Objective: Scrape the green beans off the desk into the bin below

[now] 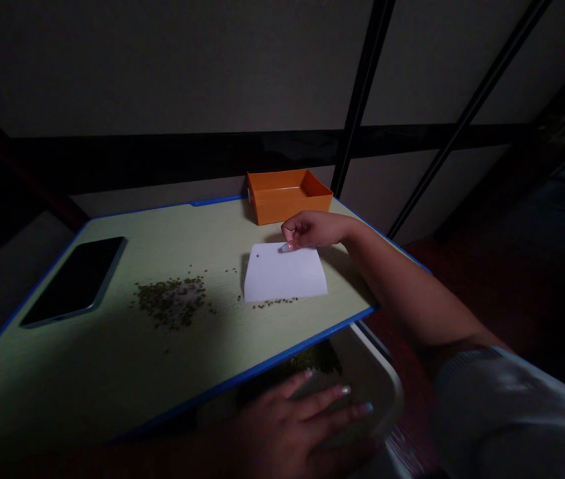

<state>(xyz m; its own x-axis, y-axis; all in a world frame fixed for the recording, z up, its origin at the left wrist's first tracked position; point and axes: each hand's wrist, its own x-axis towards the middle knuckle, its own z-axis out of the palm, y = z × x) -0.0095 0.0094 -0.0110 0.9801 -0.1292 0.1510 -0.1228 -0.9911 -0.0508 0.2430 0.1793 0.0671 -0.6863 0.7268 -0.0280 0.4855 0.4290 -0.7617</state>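
Note:
My right hand [316, 230] is closed, its thumb pressing the top edge of a flat white scraper [286, 274] with a small hole in one corner. The scraper stands tilted on the pale green tabletop [262, 339], with a few small dark grains [277, 303] along its lower edge. Left of it lies a loose pile of greenish-brown grains [171, 301] mixed with something whitish. Below the table's front edge, my left hand [302, 426] is open, fingers spread over a white bin [384, 372]. Greenish material shows inside the bin, partly hidden by the table.
An orange open box [282, 206] stands at the table's back right corner. A dark-screened phone [77, 279] lies on the left side. Blue edging [242, 379] rims the table, and pale panels [187, 66] with dark strips rise behind it.

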